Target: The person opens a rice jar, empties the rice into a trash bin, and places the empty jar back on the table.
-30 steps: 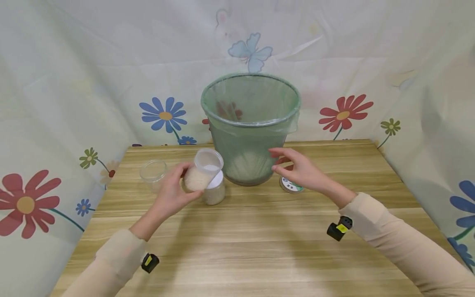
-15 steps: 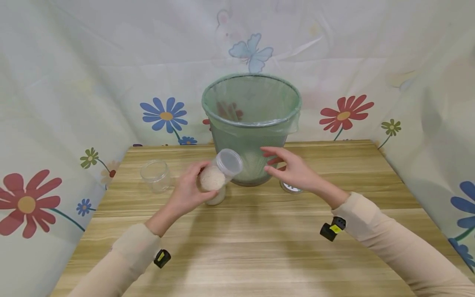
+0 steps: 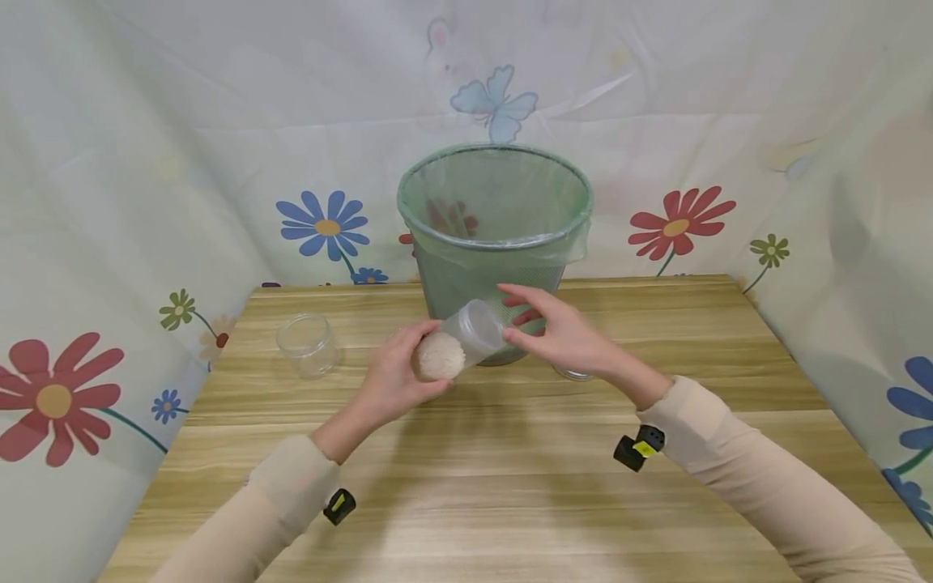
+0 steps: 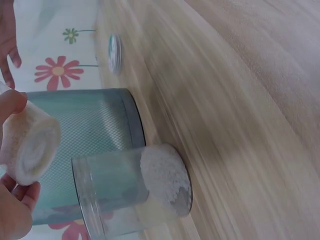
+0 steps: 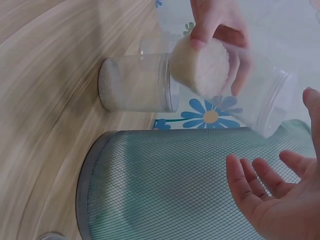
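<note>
My left hand (image 3: pixel 397 372) grips a clear plastic jar (image 3: pixel 477 328) around its lower end. White rice (image 3: pixel 440 356) fills the bottom of this tilted jar, whose mouth points right. Beside that mouth is my right hand (image 3: pixel 561 334), fingers spread and slightly bent; the right wrist view shows it apart from the jar (image 5: pixel 255 97). A second clear jar (image 4: pixel 115 185), holding some white rice (image 4: pixel 162 172), stands upright on the table below my left hand; in the head view it is hidden behind the hand and held jar.
A mesh waste bin (image 3: pixel 503 267) with a green liner stands at the back middle. On the left is another clear jar (image 3: pixel 306 348). Round lids (image 4: pixel 115 54) lie by the bin, partly covered by my right hand in the head view. A flowered curtain (image 3: pixel 328 146) surrounds the wooden table (image 3: pixel 481 486).
My left hand has carried the tilted jar rightward, away from above the standing jar, and its mouth has swung further right. My right hand has moved left toward the held jar.
</note>
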{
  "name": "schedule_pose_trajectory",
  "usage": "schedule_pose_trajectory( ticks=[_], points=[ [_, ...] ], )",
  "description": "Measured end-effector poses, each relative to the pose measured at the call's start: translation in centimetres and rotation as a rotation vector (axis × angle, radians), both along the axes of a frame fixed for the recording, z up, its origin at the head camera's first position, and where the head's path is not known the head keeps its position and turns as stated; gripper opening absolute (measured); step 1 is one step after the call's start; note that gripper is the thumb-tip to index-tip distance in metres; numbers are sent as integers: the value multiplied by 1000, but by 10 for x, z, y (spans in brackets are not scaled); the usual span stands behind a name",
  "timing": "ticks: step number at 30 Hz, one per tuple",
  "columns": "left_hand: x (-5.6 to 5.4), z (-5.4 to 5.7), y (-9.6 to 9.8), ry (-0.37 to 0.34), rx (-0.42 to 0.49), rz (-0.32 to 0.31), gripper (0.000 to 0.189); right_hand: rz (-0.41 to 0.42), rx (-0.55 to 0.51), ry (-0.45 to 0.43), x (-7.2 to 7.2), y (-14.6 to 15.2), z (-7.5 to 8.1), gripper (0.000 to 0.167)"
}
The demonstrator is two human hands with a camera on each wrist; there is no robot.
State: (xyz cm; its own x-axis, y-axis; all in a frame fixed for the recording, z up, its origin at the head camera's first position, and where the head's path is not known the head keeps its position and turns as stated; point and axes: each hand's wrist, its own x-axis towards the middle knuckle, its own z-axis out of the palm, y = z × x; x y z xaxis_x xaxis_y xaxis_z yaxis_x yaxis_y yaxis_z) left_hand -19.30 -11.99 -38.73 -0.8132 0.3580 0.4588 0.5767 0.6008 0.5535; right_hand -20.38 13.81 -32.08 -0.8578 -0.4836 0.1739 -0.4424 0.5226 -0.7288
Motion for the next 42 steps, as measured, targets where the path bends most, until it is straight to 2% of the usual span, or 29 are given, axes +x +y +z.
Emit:
schedule_pose_trajectory(
  ticks=[10, 16, 23, 33, 42],
  points=[
    [-3, -5, 9, 88, -52, 7, 74, -12, 70, 75, 1, -8, 2, 64],
    [-3, -3, 14, 87, -77, 15, 75, -32, 80, 89, 0, -9, 1, 59],
    [-5, -2, 17, 81, -100, 25, 75, -29, 72, 67, -3, -7, 0, 51],
    [-8, -4, 21, 93, -107, 23, 76, -31, 55, 20, -6, 0, -6, 51],
    [-11, -5, 24, 124, -137, 25, 75, -14, 24, 24, -9, 5, -12, 48]
  ],
)
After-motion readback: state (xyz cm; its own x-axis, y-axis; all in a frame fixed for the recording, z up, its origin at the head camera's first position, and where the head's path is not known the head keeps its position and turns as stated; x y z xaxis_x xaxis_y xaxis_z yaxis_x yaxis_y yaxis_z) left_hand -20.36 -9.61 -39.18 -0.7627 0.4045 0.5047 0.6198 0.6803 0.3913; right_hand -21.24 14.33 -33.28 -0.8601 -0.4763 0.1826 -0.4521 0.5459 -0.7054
